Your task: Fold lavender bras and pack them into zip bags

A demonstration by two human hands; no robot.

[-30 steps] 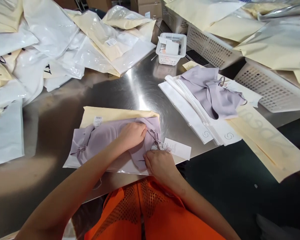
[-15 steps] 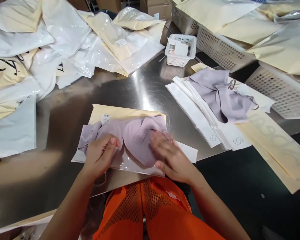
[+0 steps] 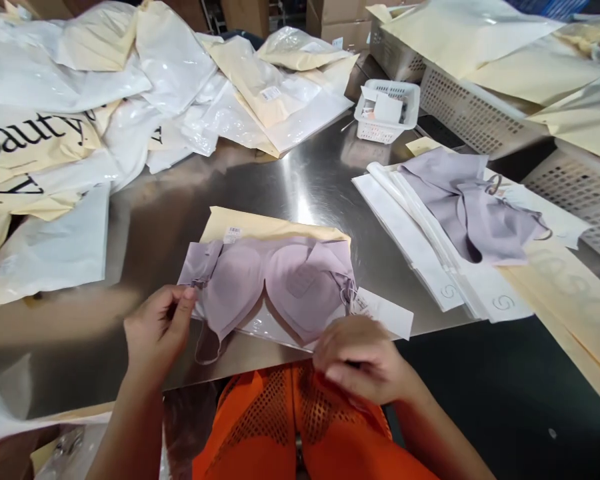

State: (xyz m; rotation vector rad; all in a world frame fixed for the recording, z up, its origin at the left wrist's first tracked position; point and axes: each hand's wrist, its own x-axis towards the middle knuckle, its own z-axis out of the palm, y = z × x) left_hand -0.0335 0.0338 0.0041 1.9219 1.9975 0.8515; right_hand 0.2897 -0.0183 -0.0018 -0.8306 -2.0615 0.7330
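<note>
A light purple bra (image 3: 236, 277) lies cups up on a clear-fronted bag with a cream back (image 3: 280, 221), by the near table edge. My left hand (image 3: 153, 330) is closed, with thumb and finger pinching the bra's left side by the strap fitting. A thin strap loops down below that cup. My right hand (image 3: 365, 360) is curled by the lower right corner of the bag; its fingertips are turned under, and what they may hold is hidden. A white tag (image 3: 385, 312) sticks out to the right of the bra on a cord.
More purple garments (image 3: 467, 200) rest on white zip bags (image 3: 430, 253) to the right. Filled plastic bags (image 3: 175, 73) are heaped at the back left. A small white basket (image 3: 387, 113) with cards stands behind, near larger crates (image 3: 480, 110) topped with packages.
My left hand has moved left to the bra's side edge. My right hand has come off the right cup, down toward me, and curled. The bra now lies flatter, both cups showing.
</note>
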